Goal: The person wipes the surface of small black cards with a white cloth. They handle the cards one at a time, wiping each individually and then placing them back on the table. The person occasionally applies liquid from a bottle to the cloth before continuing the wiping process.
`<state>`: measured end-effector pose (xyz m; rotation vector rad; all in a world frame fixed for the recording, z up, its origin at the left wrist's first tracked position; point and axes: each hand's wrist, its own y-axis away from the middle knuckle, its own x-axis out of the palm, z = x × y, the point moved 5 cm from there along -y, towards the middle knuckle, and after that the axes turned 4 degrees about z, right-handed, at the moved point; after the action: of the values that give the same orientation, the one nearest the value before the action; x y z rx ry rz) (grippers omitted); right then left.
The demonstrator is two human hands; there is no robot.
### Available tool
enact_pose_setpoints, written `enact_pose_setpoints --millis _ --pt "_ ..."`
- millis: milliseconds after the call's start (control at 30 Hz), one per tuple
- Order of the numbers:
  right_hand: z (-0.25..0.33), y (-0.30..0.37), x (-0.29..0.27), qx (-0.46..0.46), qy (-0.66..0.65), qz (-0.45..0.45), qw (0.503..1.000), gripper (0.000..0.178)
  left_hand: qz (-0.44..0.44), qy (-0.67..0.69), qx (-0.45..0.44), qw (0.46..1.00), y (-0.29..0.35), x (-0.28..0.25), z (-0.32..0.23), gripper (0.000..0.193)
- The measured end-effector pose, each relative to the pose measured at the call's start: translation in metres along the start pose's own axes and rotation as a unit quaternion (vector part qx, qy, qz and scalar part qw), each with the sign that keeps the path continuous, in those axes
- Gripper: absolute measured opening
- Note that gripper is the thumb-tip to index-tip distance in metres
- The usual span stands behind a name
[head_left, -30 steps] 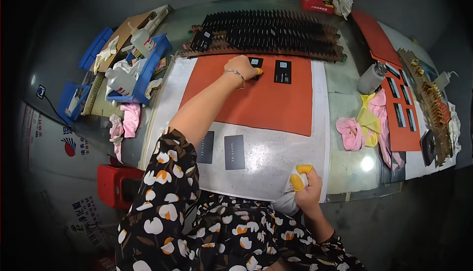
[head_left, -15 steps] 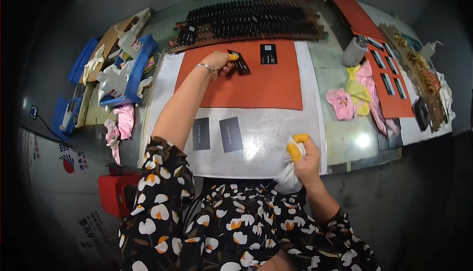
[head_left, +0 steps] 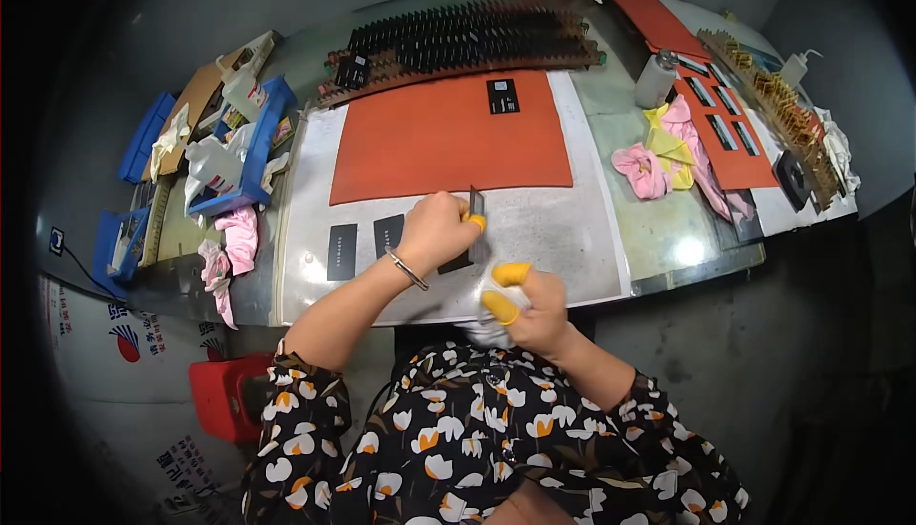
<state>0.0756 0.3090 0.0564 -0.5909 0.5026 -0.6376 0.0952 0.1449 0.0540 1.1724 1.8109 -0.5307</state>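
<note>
My left hand, a yellow cot on one fingertip, pinches a thin dark card that stands nearly on edge. Facing it, my right hand is closed round a bunched white cloth, blurred by motion. Yellow cots cover two of its fingertips. Left of my left hand, a dark card lies flat on the white sheet. Another dark card is beside it, partly covered by the hand. Under the hand a further dark piece shows only in part. One black card lies on the orange mat.
Behind the mat, a rack holds many upright dark cards. A blue bin with bottles stands at left. At right are a grey bottle, pink and yellow cloths, and a second orange mat with several cards.
My left hand has drawn the card off the orange mat toward me and turned it on edge. My right hand has moved left with the cloth, close to the card.
</note>
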Motion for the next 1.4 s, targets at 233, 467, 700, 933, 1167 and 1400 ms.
enact_pose_setpoints --millis 233,467,700,933,1167,1400 --pt "-0.053 0.018 -0.083 0.232 -0.057 -0.068 0.969 0.014 0.037 -0.173 0.02 0.984 -0.038 0.044 -0.03 0.039" --pt "-0.091 0.04 -0.132 0.256 -0.028 -0.161 0.953 0.016 -0.137 -0.105 -0.147 0.974 -0.165 -0.023 -0.001 0.066" --pt "-0.096 0.05 -0.135 0.255 -0.033 -0.131 0.957 0.016 0.046 -0.145 -0.209 0.966 -0.232 0.0 -0.015 0.056" --pt "-0.096 0.05 -0.137 0.238 -0.032 -0.14 0.961 0.017 0.026 0.052 -0.261 0.964 -0.247 0.01 0.023 0.03" --pt "-0.083 0.035 -0.132 0.253 -0.037 -0.146 0.956 0.02 0.064 0.402 -0.197 0.892 -0.192 0.01 0.023 0.023" --pt "-0.068 -0.002 -0.073 0.117 0.076 -0.146 0.979 0.019 0.202 0.522 -0.108 0.822 -0.026 0.05 -0.035 0.019"
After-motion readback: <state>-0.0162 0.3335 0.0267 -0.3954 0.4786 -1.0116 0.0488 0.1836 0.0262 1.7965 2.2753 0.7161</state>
